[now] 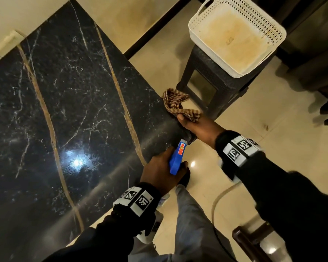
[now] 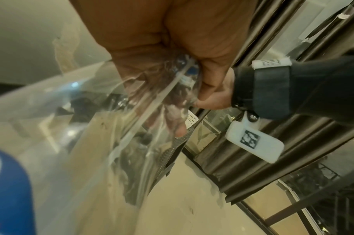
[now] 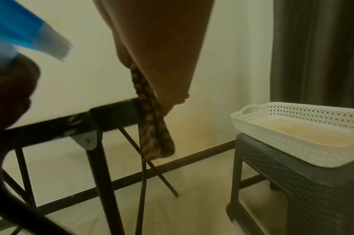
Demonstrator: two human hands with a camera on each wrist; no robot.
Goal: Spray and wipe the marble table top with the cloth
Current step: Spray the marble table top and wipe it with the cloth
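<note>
Dim, glare on table (image 1: 76,163), wrist views perhaps motion-blurred

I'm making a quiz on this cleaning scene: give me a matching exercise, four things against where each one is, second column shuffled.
Things:
1. spray bottle
2. cloth
3. white basket
4. dark stool

Places:
A. standing on the floor beside the table's end
B. gripped in the left hand at the marble table top's near edge
C. resting on top of the stool
D. held by the right hand at the table's corner

Pairs: 1-B, 2-D, 3-C, 4-A
</note>
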